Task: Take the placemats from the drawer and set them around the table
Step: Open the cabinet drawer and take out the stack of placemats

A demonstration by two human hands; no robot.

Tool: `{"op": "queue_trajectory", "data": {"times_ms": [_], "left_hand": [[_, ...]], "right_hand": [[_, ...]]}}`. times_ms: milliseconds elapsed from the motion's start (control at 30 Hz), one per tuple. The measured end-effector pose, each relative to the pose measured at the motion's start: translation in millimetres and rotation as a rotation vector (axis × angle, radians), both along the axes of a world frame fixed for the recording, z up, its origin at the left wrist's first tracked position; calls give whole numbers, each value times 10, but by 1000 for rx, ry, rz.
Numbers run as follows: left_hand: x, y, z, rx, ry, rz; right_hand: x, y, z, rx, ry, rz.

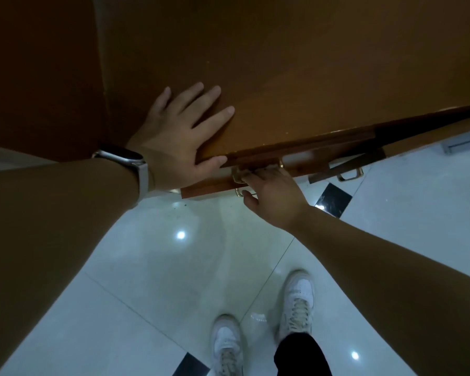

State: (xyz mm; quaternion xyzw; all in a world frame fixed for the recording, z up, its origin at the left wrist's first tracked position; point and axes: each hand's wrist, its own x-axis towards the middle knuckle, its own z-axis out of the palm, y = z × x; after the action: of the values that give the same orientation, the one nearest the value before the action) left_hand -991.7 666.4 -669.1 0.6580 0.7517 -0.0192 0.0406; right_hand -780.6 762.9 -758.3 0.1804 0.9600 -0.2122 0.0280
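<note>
Drawer front sits at mid-frame, just under the edge of a brown wooden cabinet top that fills the upper frame. A person's right hand curls its fingers round the drawer's brass handle. The left hand, a pale-strapped watch at the wrist, lies flat on the top with fingers spread, thumb at its edge. Below, glossy white floor tiles with black diamond insets show bright spots of light. White sneakers stand at lower centre.
</note>
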Motion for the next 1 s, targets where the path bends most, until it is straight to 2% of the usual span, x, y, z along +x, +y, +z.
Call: {"op": "queue_trajectory", "data": {"times_ms": [367,1000], "left_hand": [[42,-23,17,27,-21,10],[25,-93,-47,111,-2,-21]], "right_hand": [[260,-215,-64,-26,38,-44],[1317,-951,136,-172,-110,-49]]}}
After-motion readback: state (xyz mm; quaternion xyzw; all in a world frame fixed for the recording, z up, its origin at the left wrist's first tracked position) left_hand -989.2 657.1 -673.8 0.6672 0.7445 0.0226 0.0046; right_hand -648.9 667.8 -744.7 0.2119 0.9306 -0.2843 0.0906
